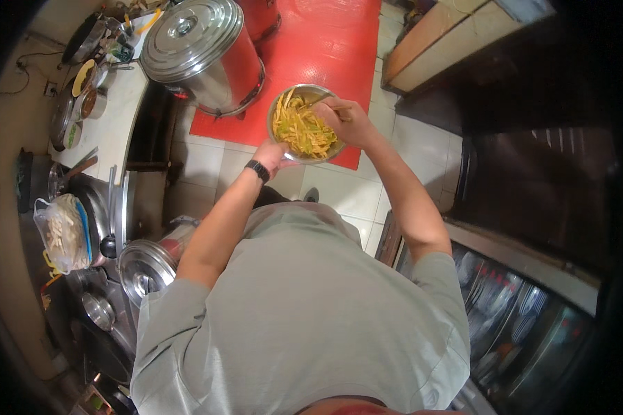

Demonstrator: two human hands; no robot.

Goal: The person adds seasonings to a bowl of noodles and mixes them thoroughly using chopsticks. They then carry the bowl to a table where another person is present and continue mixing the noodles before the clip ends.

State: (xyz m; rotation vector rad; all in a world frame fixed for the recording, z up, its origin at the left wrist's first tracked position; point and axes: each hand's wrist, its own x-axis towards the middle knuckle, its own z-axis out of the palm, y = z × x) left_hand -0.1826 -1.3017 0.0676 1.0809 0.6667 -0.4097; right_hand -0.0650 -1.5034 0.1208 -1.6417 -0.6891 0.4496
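Note:
A round metal bowl (pixel 269 118) is held out over the floor in front of me. It contains yellow strips of food mixed with green pieces (pixel 303 129). My left hand (pixel 271 157), below a dark wristwatch (pixel 258 170), grips the bowl's near left side, with some fingers under it. Over the bowl's right side, my right hand (pixel 345 122) is closed around a slender utensil (pixel 347 107). The utensil's lower part reaches in among the strips; whether it is chopsticks or a spoon I cannot tell.
A large lidded steel pot (pixel 200 57) stands ahead on a red floor mat (pixel 316 46). On the left, a white counter (pixel 111 119) bears bowls and dishes. Nearer are a plastic bag of pale strips (pixel 62 233) and a lidded pot (pixel 146 270). A glass-topped cabinet (pixel 509 306) stands right.

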